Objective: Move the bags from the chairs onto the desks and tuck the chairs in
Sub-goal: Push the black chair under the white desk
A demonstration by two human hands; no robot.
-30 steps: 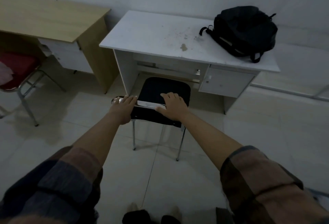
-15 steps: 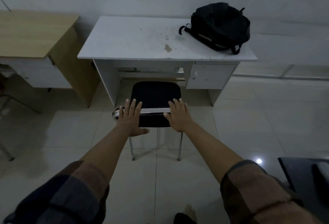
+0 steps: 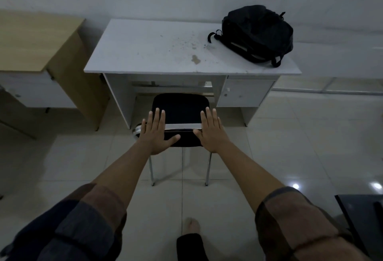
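Note:
A black chair (image 3: 179,108) with metal legs stands at the white desk (image 3: 157,53), its seat front just under the desk's edge. My left hand (image 3: 155,131) and my right hand (image 3: 211,130) lie flat with straight fingers over the top of the chair's backrest, left and right of its middle. A black backpack (image 3: 257,36) lies on the desk's right end, above the cabinet with a small door.
A wooden desk (image 3: 35,39) with a white drawer unit stands to the left of the white one. A dark piece of furniture (image 3: 360,219) pokes in at the lower right. My foot (image 3: 191,225) is on the tiled floor behind the chair.
My hands went from curled over the backrest to flat with fingers straight. The chair now sits squarely before the desk. The red chair at the left left the view.

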